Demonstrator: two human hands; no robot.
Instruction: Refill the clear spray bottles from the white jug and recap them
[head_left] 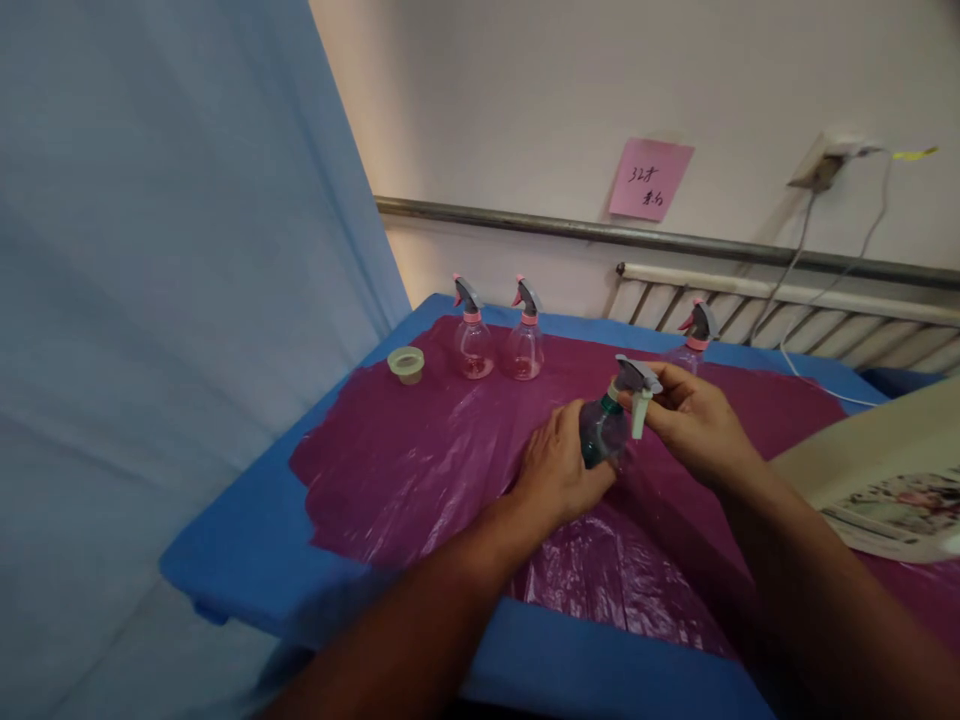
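My left hand [559,460] is wrapped round the body of a green-tinted spray bottle [602,430], which tilts slightly over the table. At the bottle's neck, the fingers of my right hand [694,415] pinch the grey and pale-green spray head [636,380]. Whether the head is fully seated on the neck cannot be made out. Just behind my right hand stands a clear spray bottle with a pink and grey head [697,325], its lower part hidden. Two similar pink-necked bottles, one [474,350] beside the other [524,350], stand upright farther left, each with some pinkish colour low down.
A small translucent cup [406,364] sits at the left on a purple plastic sheet [405,450] covering the blue table [247,530]. A large cream jug [892,480] stands at right. Behind are a radiator [757,300], a pipe and cables; a blue curtain [165,250] hangs left.
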